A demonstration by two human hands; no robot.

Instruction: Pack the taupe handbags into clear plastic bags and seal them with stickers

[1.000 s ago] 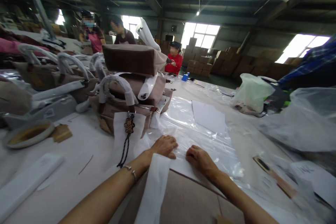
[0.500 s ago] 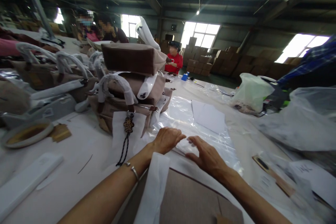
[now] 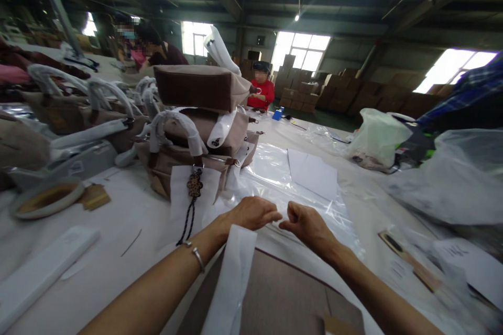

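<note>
A taupe bag lies close to me, a white-wrapped strap across its left part. Just beyond its far edge, my left hand is closed, thumb and fingers together; what it pinches is too small to make out. Close on its right, my right hand has its fingers curled in, with whatever it holds hidden. Both hands are over the near end of clear plastic sheets, where a white paper lies. Stacked taupe bags stand left of the hands, a leopard-patterned charm hanging in front.
At left on the table are a tape roll, a white box and a grey tray. Plastic bags and a wooden-handled tool lie at right. A person in red is across the table.
My right hand's fingers have curled inward from a more open pose. My left hand has shifted slightly down and right. The people at the back left have moved a little.
</note>
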